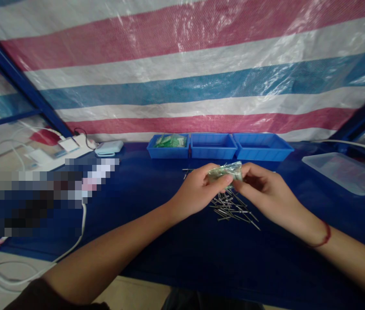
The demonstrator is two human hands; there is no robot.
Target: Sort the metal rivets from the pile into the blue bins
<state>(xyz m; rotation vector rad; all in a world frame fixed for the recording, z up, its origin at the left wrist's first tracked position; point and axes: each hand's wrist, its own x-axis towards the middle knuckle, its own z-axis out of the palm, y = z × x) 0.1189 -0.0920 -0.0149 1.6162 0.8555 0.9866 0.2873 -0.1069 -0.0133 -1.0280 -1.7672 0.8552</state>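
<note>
A small clear plastic bag (pixel 223 173) with a greenish tint is held up between my two hands, above the blue table. My left hand (pixel 198 189) grips its left side, thumb across the front. At its right end, the thumb and fingers of my right hand (pixel 266 189) pinch the edge. What the bag contains cannot be made out clearly. Just below the hands lies a loose pile of nails (pixel 230 209), thin and silvery, pointing in many directions. A few more stick out behind my left hand, which partly hides them.
Three blue bins stand along the back: the left bin (pixel 169 153) holds green-and-white packets, beside a middle bin (pixel 213 153) and a right bin (pixel 263 153). A translucent lid (pixel 347 174) lies at right. Cables, a power strip (pixel 53 157) and a light-blue device (pixel 109 147) occupy the left.
</note>
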